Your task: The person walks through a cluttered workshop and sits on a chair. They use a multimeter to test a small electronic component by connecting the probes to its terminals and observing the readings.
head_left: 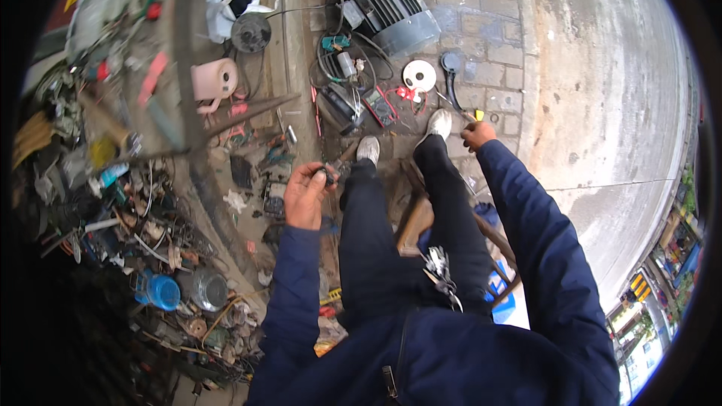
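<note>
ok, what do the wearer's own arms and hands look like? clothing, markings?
Left hand and right hand both bare: no gloves visible. Long, dark navy left sleeve and right sleeve, loose, creased, reaching about the wrists. No cables or printed markings visible on either.

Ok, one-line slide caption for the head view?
Left hand holding a small dark part, right hand off to the side, a motor and multimeter on the ground ahead.
</note>
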Available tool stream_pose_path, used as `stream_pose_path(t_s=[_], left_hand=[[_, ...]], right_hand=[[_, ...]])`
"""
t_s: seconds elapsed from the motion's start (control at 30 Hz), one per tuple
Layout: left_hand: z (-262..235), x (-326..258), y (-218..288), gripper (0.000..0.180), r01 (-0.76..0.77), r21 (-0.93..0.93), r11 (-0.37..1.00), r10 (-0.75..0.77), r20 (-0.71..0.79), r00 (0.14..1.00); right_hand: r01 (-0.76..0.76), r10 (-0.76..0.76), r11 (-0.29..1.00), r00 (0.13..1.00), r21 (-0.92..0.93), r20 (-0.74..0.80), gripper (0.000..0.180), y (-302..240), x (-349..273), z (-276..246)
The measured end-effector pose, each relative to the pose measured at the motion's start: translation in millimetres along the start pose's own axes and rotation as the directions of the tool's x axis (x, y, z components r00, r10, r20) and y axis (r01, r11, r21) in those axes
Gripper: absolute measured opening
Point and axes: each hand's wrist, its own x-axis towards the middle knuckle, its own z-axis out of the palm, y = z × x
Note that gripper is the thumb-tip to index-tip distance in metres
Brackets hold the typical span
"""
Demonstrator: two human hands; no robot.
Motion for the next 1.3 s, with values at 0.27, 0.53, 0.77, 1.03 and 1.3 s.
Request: stream_pose_path(t_s=[0.27,0.53,0.77,1.03,1.3], left_hand=[[-24.6,224.3,-161.1,0.021,0.165,0.223,0.961,-0.214,0.218,0.952],[-23.1,326.7,-275.1,0.028,0.296,0.262,0.918,-0.382,0.391,0.838],[-13.9,320.6,-356.2,0.017,0.262,0.386,0.885,-0.400,0.341,0.851],[-12.3,325.9,-373.1,0.027,0.159,0.309,0.938,-0.221,0.179,0.959],[38.4,445.0,-427.3,0.025,-0.336,0.854,0.397,0.261,0.246,0.933]], right_hand=[[0.224,-0.205,0.931,0.974,-0.287,0.093,0.037,68.0,279.9,178.8],[0.063,-0.091,0.988,0.975,-0.142,-0.204,0.047,96.8,342.7,246.3],[0.074,-0.114,0.989,0.937,-0.131,-0.331,0.043,105.1,331.6,256.5],[0.058,-0.087,0.995,0.918,-0.086,-0.387,0.044,106.5,322.7,262.4],[0.048,-0.021,0.998,0.873,0.043,-0.487,0.031,121.9,339.8,248.3]])
